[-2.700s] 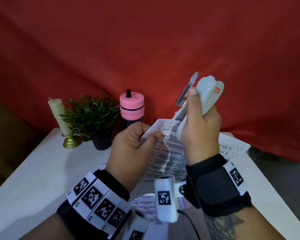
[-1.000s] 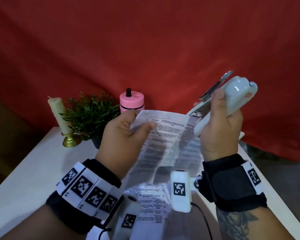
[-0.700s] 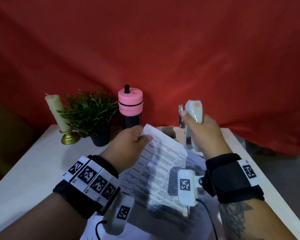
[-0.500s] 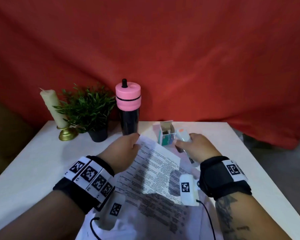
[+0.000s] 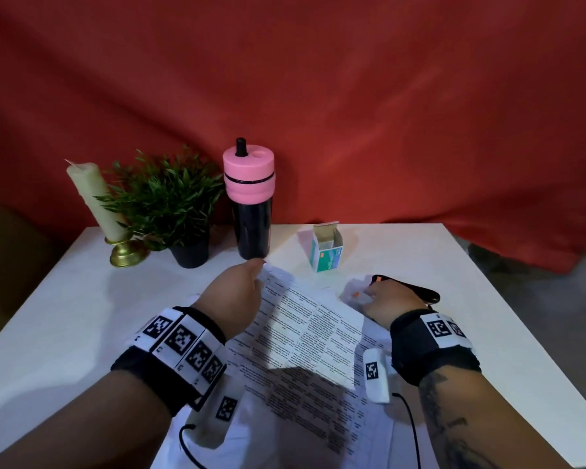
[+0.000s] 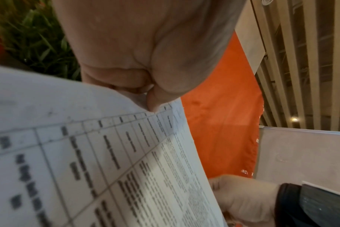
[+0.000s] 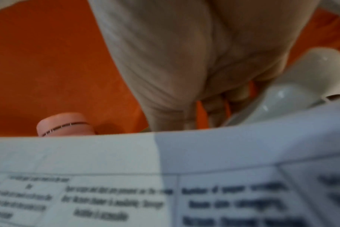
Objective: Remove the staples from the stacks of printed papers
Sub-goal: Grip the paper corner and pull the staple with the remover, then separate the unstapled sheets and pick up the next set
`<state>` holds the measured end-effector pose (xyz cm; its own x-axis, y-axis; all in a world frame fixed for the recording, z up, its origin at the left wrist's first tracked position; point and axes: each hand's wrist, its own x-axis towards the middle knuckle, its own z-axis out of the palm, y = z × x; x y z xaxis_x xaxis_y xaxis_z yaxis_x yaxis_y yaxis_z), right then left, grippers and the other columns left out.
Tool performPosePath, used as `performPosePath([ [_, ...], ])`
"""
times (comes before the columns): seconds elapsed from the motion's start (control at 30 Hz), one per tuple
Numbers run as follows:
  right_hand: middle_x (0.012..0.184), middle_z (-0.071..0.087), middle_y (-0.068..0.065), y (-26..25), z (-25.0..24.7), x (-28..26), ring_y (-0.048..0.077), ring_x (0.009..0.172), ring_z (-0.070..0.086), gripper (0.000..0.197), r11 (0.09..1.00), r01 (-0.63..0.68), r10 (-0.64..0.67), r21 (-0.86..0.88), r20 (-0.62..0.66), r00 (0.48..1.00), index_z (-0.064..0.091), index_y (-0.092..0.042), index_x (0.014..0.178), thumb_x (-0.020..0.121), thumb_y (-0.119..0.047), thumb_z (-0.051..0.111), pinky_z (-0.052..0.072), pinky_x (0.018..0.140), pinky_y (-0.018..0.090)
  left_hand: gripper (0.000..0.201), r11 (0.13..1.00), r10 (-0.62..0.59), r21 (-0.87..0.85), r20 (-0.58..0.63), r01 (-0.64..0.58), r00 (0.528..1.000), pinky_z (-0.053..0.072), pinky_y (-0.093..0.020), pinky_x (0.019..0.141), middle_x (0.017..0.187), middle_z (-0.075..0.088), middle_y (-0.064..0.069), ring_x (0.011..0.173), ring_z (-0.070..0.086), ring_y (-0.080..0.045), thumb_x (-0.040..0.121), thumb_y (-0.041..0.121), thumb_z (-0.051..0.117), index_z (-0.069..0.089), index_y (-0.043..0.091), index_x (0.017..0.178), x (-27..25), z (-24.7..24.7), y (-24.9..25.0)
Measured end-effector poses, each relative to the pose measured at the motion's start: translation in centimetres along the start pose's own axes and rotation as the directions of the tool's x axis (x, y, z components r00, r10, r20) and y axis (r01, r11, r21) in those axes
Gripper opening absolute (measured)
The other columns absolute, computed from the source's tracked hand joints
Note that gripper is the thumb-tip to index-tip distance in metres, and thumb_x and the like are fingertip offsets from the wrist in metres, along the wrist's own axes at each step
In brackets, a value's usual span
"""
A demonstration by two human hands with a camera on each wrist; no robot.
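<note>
Here left hand [image 5: 234, 292] pinches paper [image 5: 305, 336]; right hand [image 5: 388, 301] grips stapler [image 7: 293, 92].

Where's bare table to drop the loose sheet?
Bare white table left of the left hand, in front of the candle and plant. Also right of the right hand. Crowded: centre papers, back-left corner.

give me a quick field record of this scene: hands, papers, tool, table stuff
left hand: left hand pinches the far corner of the papers, lifting that corner
right hand: right hand low at the table, fingers curled on the white stapler
papers: printed tables; more sheets lie on the table under them
staple: not visible in any view
far side: candle, plant, bottle, open staple box
dark object: beside the right hand, unclear what it is
</note>
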<state>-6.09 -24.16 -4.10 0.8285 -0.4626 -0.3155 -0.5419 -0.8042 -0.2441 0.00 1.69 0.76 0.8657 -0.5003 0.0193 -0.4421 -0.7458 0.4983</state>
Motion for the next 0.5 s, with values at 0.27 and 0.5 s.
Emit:
performPosePath([
  [0.27,0.096,0.075,0.001,-2.3,-1.9,-4.8,0.007,0.087,0.066,0.009,0.654,0.229,-0.365,0.721,0.036,0.93,0.074,-0.022,0.091,0.084,-0.027,0.073,0.05,0.086,0.021,0.014,0.975,0.053,-0.202,-0.183,-0.09,0.982,0.034,-0.03,0.059,0.067,0.045,-0.003,0.063,0.047,-0.023,0.097,0.006,0.038,0.044,0.01,0.085,0.6,-0.8,0.3],
  [0.5,0.098,0.073,0.002,0.0,-1.9,-6.6,0.016,0.09,0.066,0.01,0.606,0.261,-0.22,0.752,-0.156,0.963,0.07,-0.013,0.096,0.094,-0.017,0.062,0.048,0.088,0.032,0.054,0.967,0.136,-0.132,-0.448,-0.216,0.884,0.039,-0.06,0.1,0.126,0.054,-0.01,0.116,0.05,-0.034,0.081,0.013,0.067,0.047,0.021,0.131,1.1,-0.7,1.4],
])
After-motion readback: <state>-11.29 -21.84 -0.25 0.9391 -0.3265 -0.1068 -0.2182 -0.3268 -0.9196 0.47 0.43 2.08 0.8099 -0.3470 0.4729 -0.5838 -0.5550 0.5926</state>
